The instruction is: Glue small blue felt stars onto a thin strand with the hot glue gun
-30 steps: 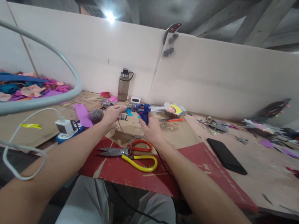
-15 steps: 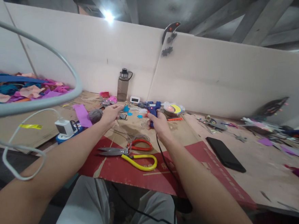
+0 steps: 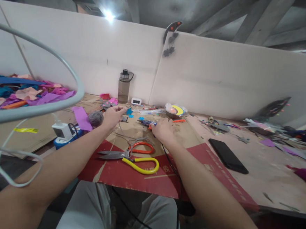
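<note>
My right hand (image 3: 164, 130) is closed round a blue hot glue gun (image 3: 148, 122), which lies low at the cardboard with its nozzle to the left. My fingers hide most of its handle, and a black cord runs from it toward my lap. My left hand (image 3: 114, 116) is held in a pinch with thumb and fingertips together; what is between them is too small to make out. Just beyond those fingertips are a blue felt piece (image 3: 129, 111) and a smaller blue cutout (image 3: 131, 116). A grey yarn ball (image 3: 96, 118) sits behind my left wrist.
Large scissors (image 3: 141, 165) with red and yellow handles lie in front, near loose grey yarn. A black phone (image 3: 228, 156) is at right. A bottle (image 3: 124, 87), small clock (image 3: 136, 101) and bowl (image 3: 175, 110) stand at the back. A white plug (image 3: 63, 130) and cable are left.
My right hand has lowered the glue gun from upright to lying near the cardboard. My left hand keeps its pinch in about the same place. The view has shifted slightly.
</note>
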The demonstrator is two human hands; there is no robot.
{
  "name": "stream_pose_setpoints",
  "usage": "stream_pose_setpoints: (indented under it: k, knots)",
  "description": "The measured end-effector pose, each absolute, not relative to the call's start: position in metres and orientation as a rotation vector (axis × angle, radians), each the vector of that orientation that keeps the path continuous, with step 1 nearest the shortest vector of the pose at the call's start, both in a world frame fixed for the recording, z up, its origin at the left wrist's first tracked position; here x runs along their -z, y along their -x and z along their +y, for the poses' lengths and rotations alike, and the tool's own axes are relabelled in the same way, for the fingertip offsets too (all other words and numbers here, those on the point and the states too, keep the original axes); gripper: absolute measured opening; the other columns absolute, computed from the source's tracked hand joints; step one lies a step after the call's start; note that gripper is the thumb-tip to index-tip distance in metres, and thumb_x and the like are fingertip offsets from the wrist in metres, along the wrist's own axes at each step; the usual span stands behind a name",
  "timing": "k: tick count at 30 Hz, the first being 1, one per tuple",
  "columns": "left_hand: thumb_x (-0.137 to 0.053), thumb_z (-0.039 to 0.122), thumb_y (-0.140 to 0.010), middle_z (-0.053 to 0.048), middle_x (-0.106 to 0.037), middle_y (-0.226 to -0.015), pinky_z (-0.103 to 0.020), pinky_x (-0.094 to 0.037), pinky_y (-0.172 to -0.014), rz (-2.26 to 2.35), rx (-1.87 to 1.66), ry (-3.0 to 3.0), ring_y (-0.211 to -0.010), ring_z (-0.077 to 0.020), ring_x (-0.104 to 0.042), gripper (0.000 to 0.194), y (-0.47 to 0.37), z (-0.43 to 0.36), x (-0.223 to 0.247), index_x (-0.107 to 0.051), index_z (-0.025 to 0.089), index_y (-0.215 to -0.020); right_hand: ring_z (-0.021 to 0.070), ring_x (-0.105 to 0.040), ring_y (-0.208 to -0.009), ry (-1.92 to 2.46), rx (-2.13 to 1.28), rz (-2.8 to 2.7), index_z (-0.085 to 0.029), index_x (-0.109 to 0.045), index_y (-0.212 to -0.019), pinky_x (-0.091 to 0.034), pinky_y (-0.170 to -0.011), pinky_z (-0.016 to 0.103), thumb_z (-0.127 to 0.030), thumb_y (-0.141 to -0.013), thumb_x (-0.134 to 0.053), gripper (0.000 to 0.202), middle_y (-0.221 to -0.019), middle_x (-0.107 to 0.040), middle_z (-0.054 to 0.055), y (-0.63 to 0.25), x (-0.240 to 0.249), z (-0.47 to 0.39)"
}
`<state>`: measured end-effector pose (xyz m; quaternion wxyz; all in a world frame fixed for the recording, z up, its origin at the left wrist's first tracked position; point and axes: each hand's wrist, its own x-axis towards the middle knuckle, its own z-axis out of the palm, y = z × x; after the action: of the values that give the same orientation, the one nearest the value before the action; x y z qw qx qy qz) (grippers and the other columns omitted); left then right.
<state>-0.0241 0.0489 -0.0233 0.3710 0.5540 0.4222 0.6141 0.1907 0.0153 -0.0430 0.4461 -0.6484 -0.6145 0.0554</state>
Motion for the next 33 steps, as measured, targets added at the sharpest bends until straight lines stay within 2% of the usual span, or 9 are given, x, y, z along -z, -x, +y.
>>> stream_pose_setpoints:
  k: [2,4,6,8,11,14,17,22,33]
  knots:
    - [-0.067,0.033,-0.074,0.003,-0.054,-0.058,-0.022,-0.031,-0.047,1.112,-1.644,-1.559,-0.047,-0.0072,-0.042,0.018,0.022,0.044,0.021,-0.064,0.015,-0.072,0.0311,-0.053,-0.105,1.468,-0.127,-1.603,-0.022,-0.043,-0.066,-0.037,-0.097,0.055,-0.032,-0.074,-0.059,0.021,-0.090,-0.061,0.015,-0.177,0.035,0.007]
    - [-0.065,0.029,-0.076,0.000,-0.061,-0.065,-0.023,-0.040,-0.058,1.162,-1.721,-1.723,-0.058,-0.0105,-0.052,0.015,0.018,0.036,0.017,-0.067,0.015,-0.075,0.0229,-0.058,-0.091,1.276,-0.390,-1.620,-0.021,-0.046,-0.079,-0.045,-0.090,0.045,-0.034,-0.078,-0.054,0.016,-0.088,-0.061,0.009,-0.159,0.029,0.001]
    - [-0.064,0.026,-0.077,-0.002,-0.066,-0.074,-0.025,-0.043,-0.073,1.229,-1.784,-1.883,-0.073,-0.0146,-0.058,0.011,0.015,0.028,0.012,-0.069,0.016,-0.078,0.0173,-0.060,-0.093,1.054,-0.696,-1.495,-0.022,-0.042,-0.093,-0.047,-0.091,0.037,-0.029,-0.075,-0.057,0.025,-0.100,-0.061,0.007,-0.139,0.027,-0.001]
    - [-0.064,0.025,-0.078,-0.004,-0.069,-0.082,-0.029,-0.041,-0.087,1.272,-1.834,-2.018,-0.088,-0.0182,-0.059,0.009,0.011,0.021,0.008,-0.069,0.018,-0.076,0.0136,-0.060,-0.097,0.887,-0.942,-1.300,-0.023,-0.038,-0.097,-0.046,-0.092,0.033,-0.023,-0.071,-0.061,0.035,-0.104,-0.061,0.005,-0.123,0.027,-0.002]
    - [-0.064,0.024,-0.078,-0.004,-0.070,-0.089,-0.032,-0.038,-0.095,1.256,-1.835,-2.122,-0.096,-0.0199,-0.059,0.008,0.007,0.015,0.006,-0.069,0.020,-0.075,0.0109,-0.063,-0.082,0.701,-1.241,-1.052,-0.024,-0.034,-0.097,-0.050,-0.086,0.031,-0.018,-0.065,-0.065,0.044,-0.089,-0.062,-0.002,-0.111,0.026,-0.004]
    - [-0.063,0.025,-0.078,-0.003,-0.070,-0.085,-0.030,-0.044,-0.084,1.201,-1.794,-2.100,-0.085,-0.0175,-0.060,0.008,0.004,0.016,0.008,-0.069,0.019,-0.077,0.0081,-0.052,-0.055,0.662,-1.326,-0.976,-0.026,-0.033,-0.096,-0.050,-0.062,0.026,-0.020,-0.064,-0.068,0.047,-0.070,-0.055,-0.010,-0.115,0.023,-0.008]
    - [-0.063,0.030,-0.079,-0.002,-0.068,-0.076,-0.025,-0.044,-0.065,1.099,-1.716,-1.917,-0.066,-0.0127,-0.058,0.015,0.003,0.021,0.012,-0.068,0.016,-0.081,0.0065,-0.040,-0.048,0.779,-1.134,-1.055,-0.026,-0.038,-0.094,-0.035,-0.047,0.018,-0.025,-0.067,-0.067,0.039,-0.061,-0.044,-0.013,-0.123,0.022,-0.008]
    - [-0.064,0.035,-0.078,0.001,-0.061,-0.058,-0.022,-0.038,-0.049,0.942,-1.575,-1.678,-0.049,-0.0087,-0.051,0.021,-0.001,0.023,0.017,-0.065,0.014,-0.079,0.0078,-0.035,-0.053,0.908,-0.736,-1.336,-0.020,-0.056,-0.083,-0.029,-0.050,0.021,-0.028,-0.076,-0.059,0.011,-0.059,-0.038,-0.009,-0.133,0.021,-0.005]
    - [-0.066,0.032,-0.077,-0.001,-0.062,-0.057,-0.021,-0.041,-0.050,0.895,-1.458,-1.655,-0.050,-0.0086,-0.053,0.020,-0.001,0.026,0.019,-0.065,0.013,-0.077,0.0098,-0.038,-0.057,1.081,-0.424,-1.417,-0.018,-0.059,-0.078,-0.031,-0.058,0.024,-0.028,-0.077,-0.061,0.010,-0.060,-0.040,-0.007,-0.139,0.017,-0.007]
